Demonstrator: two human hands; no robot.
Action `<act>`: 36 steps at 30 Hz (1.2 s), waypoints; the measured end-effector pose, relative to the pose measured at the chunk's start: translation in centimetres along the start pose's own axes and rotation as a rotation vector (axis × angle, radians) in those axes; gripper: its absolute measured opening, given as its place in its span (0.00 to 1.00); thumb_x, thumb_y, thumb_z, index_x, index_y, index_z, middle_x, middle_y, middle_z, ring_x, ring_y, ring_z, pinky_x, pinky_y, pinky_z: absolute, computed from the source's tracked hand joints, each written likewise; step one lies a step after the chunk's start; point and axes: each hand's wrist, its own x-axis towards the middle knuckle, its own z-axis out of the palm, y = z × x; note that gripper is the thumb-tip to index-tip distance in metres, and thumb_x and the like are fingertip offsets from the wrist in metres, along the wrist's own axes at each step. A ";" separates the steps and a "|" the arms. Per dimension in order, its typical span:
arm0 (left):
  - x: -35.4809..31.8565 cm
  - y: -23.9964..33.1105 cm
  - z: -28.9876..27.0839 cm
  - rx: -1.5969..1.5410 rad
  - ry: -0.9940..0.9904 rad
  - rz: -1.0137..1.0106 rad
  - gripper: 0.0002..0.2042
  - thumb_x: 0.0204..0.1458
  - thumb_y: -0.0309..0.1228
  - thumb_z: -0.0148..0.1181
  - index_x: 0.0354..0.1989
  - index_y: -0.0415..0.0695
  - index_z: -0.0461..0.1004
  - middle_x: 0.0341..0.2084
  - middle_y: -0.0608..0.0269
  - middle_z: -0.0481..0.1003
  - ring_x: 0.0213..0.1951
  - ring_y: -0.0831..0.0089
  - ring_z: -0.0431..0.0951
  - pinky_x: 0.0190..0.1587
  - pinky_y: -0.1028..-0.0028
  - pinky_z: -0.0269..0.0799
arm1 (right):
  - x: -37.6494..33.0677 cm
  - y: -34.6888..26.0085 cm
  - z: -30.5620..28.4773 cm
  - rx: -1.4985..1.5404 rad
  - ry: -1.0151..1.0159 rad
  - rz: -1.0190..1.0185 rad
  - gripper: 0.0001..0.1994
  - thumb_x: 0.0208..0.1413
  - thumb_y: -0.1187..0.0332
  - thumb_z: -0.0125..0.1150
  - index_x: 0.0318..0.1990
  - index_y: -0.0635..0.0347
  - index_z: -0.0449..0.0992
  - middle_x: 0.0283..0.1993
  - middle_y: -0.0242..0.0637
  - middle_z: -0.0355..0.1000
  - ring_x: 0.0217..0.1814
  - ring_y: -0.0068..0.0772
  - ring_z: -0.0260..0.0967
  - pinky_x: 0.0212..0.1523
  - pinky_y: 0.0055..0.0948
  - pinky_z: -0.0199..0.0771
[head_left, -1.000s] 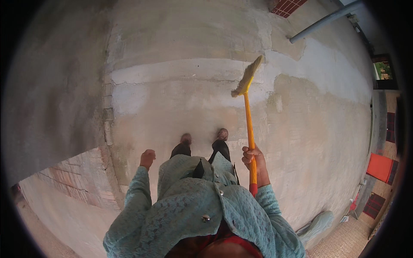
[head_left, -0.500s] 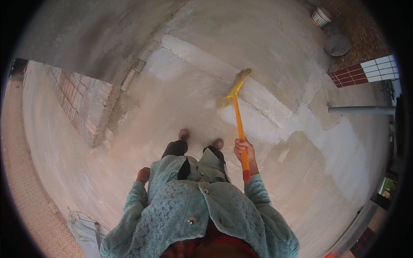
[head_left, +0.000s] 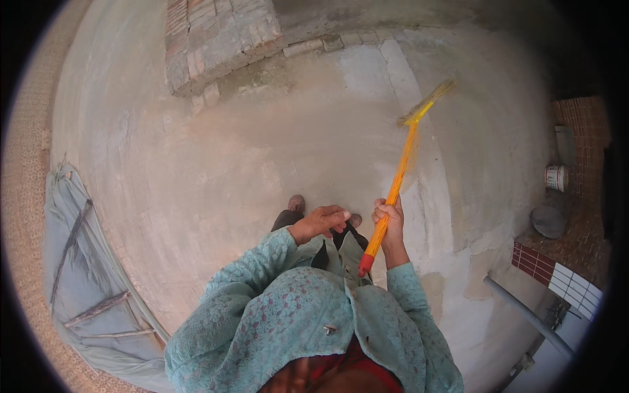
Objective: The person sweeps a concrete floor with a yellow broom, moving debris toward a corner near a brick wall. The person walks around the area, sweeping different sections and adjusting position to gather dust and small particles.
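Gripping yellow broom (head_left: 398, 178) near its red handle end: right hand (head_left: 389, 219), fingers wrapped tight. Left hand (head_left: 322, 221) just beside handle, fingers loosely curled, empty. Bristles on concrete floor (head_left: 262, 164).

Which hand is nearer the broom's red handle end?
Right. The right hand grips the orange broom handle just above its red handle end; the left hand hangs empty beside the handle, farther from the red end.
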 end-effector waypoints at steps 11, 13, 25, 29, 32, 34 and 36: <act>-11.1 -4.5 -5.3 -0.574 0.644 0.061 0.15 0.44 0.25 0.56 0.38 0.41 0.58 0.18 0.67 0.63 0.12 0.80 0.64 0.11 0.79 0.65 | 4.0 16.7 13.1 -0.721 -0.783 0.204 0.32 0.53 0.61 0.48 0.61 0.54 0.39 0.42 0.42 0.64 0.39 0.29 0.66 0.37 0.27 0.69; -11.9 -7.1 -7.4 -0.387 0.895 -0.035 0.15 0.45 0.30 0.57 0.32 0.41 0.56 0.15 0.68 0.60 0.11 0.81 0.62 0.09 0.79 0.62 | 4.6 17.2 11.2 -0.830 -0.864 0.415 0.32 0.54 0.58 0.47 0.62 0.55 0.41 0.44 0.43 0.65 0.42 0.27 0.65 0.40 0.25 0.68; -1.4 -15.7 -5.5 -0.350 0.515 -0.438 0.14 0.40 0.20 0.57 0.32 0.40 0.57 0.12 0.67 0.62 0.13 0.77 0.65 0.13 0.74 0.67 | 2.2 3.4 -14.5 -0.721 -0.058 0.489 0.28 0.53 0.62 0.48 0.59 0.61 0.49 0.38 0.40 0.67 0.37 0.30 0.66 0.38 0.29 0.70; 3.4 -13.6 -0.3 -0.234 0.096 -0.354 0.14 0.40 0.23 0.55 0.35 0.37 0.60 0.13 0.64 0.64 0.15 0.76 0.67 0.17 0.74 0.67 | 1.9 2.1 -17.4 -0.382 0.345 0.426 0.28 0.51 0.56 0.51 0.56 0.60 0.52 0.40 0.44 0.64 0.41 0.37 0.64 0.42 0.35 0.68; 7.8 -9.8 1.1 -0.176 -0.015 -0.241 0.14 0.39 0.26 0.58 0.35 0.40 0.63 0.11 0.67 0.64 0.13 0.76 0.65 0.16 0.75 0.61 | 1.3 2.3 -17.6 -0.218 0.403 0.499 0.28 0.49 0.52 0.52 0.53 0.59 0.54 0.42 0.46 0.63 0.44 0.41 0.63 0.44 0.38 0.67; 9.8 -7.8 3.0 -0.099 -0.039 -0.256 0.15 0.39 0.27 0.59 0.36 0.40 0.64 0.11 0.66 0.64 0.13 0.76 0.65 0.16 0.75 0.61 | 0.6 2.4 -17.4 -0.165 0.346 0.480 0.28 0.49 0.53 0.53 0.53 0.58 0.54 0.44 0.47 0.62 0.44 0.41 0.62 0.44 0.39 0.66; 10.2 -6.7 4.7 0.011 -0.010 -0.151 0.15 0.39 0.27 0.59 0.36 0.39 0.64 0.11 0.66 0.64 0.12 0.76 0.64 0.16 0.74 0.61 | -0.2 2.1 -17.5 -0.129 0.340 0.464 0.27 0.49 0.54 0.53 0.52 0.57 0.54 0.44 0.47 0.62 0.44 0.41 0.63 0.44 0.39 0.66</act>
